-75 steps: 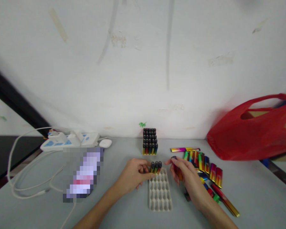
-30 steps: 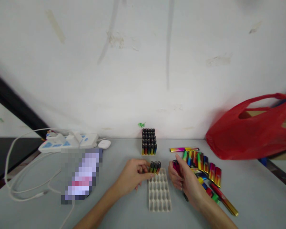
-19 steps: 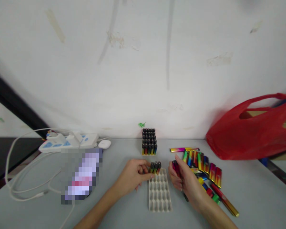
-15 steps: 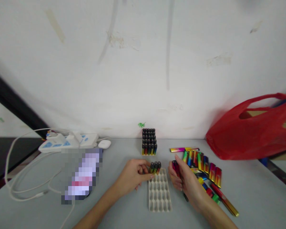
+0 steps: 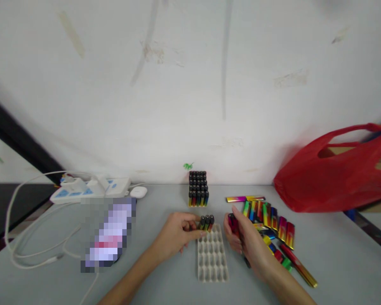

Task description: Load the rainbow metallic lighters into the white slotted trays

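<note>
Three black-topped batteries [image 5: 207,222] stand upright at the far end of a pale tray [image 5: 213,259] with rows of hollows. My left hand [image 5: 180,233] is closed at the tray's far left corner, its fingertips against the leftmost battery. To the right of the tray, my right hand [image 5: 241,237] is wrapped round dark and pink batteries [image 5: 231,219]. Behind the tray stands a block of several black-topped batteries [image 5: 198,188] in rows. Several shiny multicoloured batteries [image 5: 266,216] lie to the right of my right hand.
A red plastic bag [image 5: 330,178] sits at the back right by the wall. On the left are a power strip [image 5: 92,189], a white case [image 5: 139,192], a blurred phone [image 5: 111,233] and looped white cables [image 5: 34,266].
</note>
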The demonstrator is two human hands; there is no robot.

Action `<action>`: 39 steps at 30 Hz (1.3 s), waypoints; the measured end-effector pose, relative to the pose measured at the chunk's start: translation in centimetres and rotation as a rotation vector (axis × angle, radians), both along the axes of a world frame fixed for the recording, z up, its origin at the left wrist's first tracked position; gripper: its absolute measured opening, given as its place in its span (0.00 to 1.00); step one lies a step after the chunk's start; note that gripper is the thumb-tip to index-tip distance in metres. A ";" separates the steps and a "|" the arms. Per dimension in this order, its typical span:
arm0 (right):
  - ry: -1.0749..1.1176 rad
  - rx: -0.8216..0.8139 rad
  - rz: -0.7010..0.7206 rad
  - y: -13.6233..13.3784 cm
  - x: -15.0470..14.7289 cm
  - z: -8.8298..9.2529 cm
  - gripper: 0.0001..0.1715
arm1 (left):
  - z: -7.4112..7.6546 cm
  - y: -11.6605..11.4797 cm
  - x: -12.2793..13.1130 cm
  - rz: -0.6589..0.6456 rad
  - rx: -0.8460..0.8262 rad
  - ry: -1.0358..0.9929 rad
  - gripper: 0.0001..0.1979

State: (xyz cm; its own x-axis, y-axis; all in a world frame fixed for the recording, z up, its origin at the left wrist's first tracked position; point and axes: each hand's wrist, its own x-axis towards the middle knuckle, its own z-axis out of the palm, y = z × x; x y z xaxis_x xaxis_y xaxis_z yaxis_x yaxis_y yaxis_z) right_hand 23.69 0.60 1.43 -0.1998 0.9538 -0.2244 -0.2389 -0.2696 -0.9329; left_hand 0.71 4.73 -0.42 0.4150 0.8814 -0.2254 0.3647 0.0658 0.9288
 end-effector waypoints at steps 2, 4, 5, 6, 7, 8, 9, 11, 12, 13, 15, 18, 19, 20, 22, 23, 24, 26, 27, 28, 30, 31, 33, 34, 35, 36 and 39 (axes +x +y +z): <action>-0.006 0.011 0.001 0.0 0.0 0.0 0.41 | 0.1 0.0 0.0 -0.001 -0.002 -0.001 0.23; -0.015 0.014 -0.005 0.0 0.0 -0.1 0.41 | 0.2 -0.1 0.1 -0.004 0.001 0.004 0.24; -0.020 0.009 -0.006 0.0 -0.1 -0.1 0.41 | 0.2 -0.1 0.1 -0.003 0.002 0.009 0.24; -0.022 0.001 -0.006 0.0 -0.1 -0.1 0.41 | 0.3 -0.1 0.1 -0.002 0.003 0.014 0.24; -0.022 -0.005 -0.008 0.0 -0.1 -0.1 0.41 | 0.3 -0.1 0.1 0.002 0.005 0.019 0.24; -0.019 -0.008 -0.007 0.0 -0.1 -0.1 0.41 | 0.2 -0.1 0.1 0.007 0.006 0.024 0.23; -0.013 -0.010 -0.007 0.1 -0.1 -0.2 0.41 | 0.2 -0.1 0.1 0.012 0.008 0.027 0.23; 0.010 -0.014 -0.005 0.1 -0.1 -0.2 0.41 | 0.2 -0.1 0.1 0.018 0.012 0.031 0.23; 0.024 -0.019 -0.003 0.1 -0.1 -0.2 0.41 | 0.2 0.0 0.1 0.020 0.013 0.031 0.24; 0.038 -0.028 0.002 0.1 -0.2 -0.2 0.42 | 0.3 0.0 0.1 0.019 0.012 0.033 0.24; 0.067 -0.059 0.010 0.0 -0.2 -0.1 0.42 | 0.4 0.0 0.0 0.018 0.011 0.036 0.23; 0.108 -0.097 0.020 0.0 -0.3 0.1 0.43 | 0.5 0.0 -0.1 0.009 -0.006 0.029 0.24; 0.122 -0.100 0.025 0.0 -0.3 0.2 0.43 | 0.5 0.0 -0.1 0.010 -0.016 0.027 0.24; 0.133 -0.098 0.031 0.0 -0.4 0.2 0.43 | 0.4 0.1 -0.1 0.011 -0.024 0.026 0.24; 0.150 -0.094 0.042 0.1 -0.4 0.2 0.43 | 0.3 0.1 0.0 0.017 -0.027 0.026 0.23; 0.154 -0.093 0.043 0.1 -0.4 0.2 0.43 | 0.2 0.1 0.0 0.021 -0.025 0.021 0.22; 0.155 -0.093 0.041 0.1 -0.3 0.2 0.43 | 0.1 0.1 0.0 0.025 -0.025 0.013 0.21; 0.152 -0.094 0.032 0.1 -0.3 0.2 0.42 | 0.0 0.0 0.1 0.028 -0.030 -0.005 0.21; 0.151 -0.093 0.031 0.1 -0.2 0.2 0.41 | -0.1 0.0 0.1 0.027 -0.037 -0.009 0.21; 0.152 -0.092 0.032 0.1 -0.2 0.2 0.41 | -0.1 -0.1 0.0 0.024 -0.046 -0.005 0.21; 0.155 -0.090 0.037 0.0 -0.2 0.2 0.41 | 0.0 -0.2 0.0 0.022 -0.061 0.017 0.21; 0.156 -0.089 0.039 0.0 -0.2 0.1 0.40 | 0.1 -0.3 -0.1 0.022 -0.067 0.030 0.21; 0.157 -0.087 0.038 0.0 -0.2 0.0 0.41 | 0.4 -0.4 -0.1 0.022 -0.073 0.054 0.22; 0.155 -0.086 0.036 0.1 -0.3 0.0 0.41 | 0.5 -0.4 -0.1 0.022 -0.071 0.061 0.22; 0.151 -0.086 0.035 0.1 -0.3 0.0 0.41 | 0.6 -0.5 -0.1 0.022 -0.066 0.065 0.22; 0.147 -0.084 0.034 0.1 -0.3 0.0 0.41 | 0.7 -0.5 -0.1 0.023 -0.060 0.066 0.21; 0.136 -0.080 0.031 0.0 -0.3 0.3 0.41 | 0.8 -0.5 0.0 0.033 -0.059 0.067 0.20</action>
State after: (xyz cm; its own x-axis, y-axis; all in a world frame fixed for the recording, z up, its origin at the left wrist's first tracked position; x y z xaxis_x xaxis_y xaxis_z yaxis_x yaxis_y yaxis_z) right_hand 23.41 0.64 1.72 -0.2630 0.9267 -0.2683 -0.3519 -0.3511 -0.8677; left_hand 0.73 4.19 0.42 0.3686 0.8787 -0.3034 0.4225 0.1324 0.8967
